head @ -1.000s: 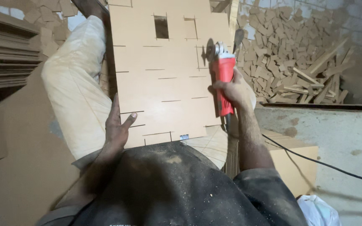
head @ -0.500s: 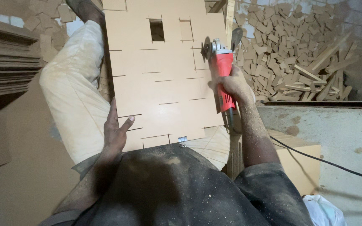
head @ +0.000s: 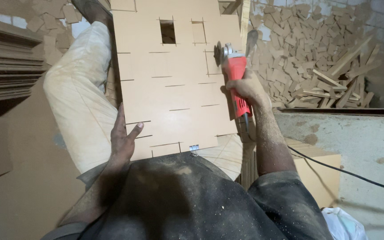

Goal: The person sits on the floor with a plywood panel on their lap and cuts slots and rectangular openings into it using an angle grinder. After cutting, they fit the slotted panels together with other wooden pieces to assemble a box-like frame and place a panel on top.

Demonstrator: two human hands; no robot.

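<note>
We see the right hand (head: 245, 91) clamped on a red angle grinder (head: 235, 75) at the right edge of a slotted fibreboard panel (head: 174, 89), which lies over the lap. The left hand (head: 122, 140) rests open at the panel's lower left edge. Offcuts (head: 316, 58) litter the dusty floor to the right, and stacked boards (head: 5, 66) stand at left.

One head-worn camera looks steeply down, close over the person's lap.

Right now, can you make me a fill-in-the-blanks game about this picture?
1. The right hand holds a ____ grinder.
2. The left hand rests on the board's ____ edge.
3. The grinder's disc is at the board's ____ edge.
4. A small metal ____ sits on the board's near edge.

Answers: red; left; right; clip
</note>
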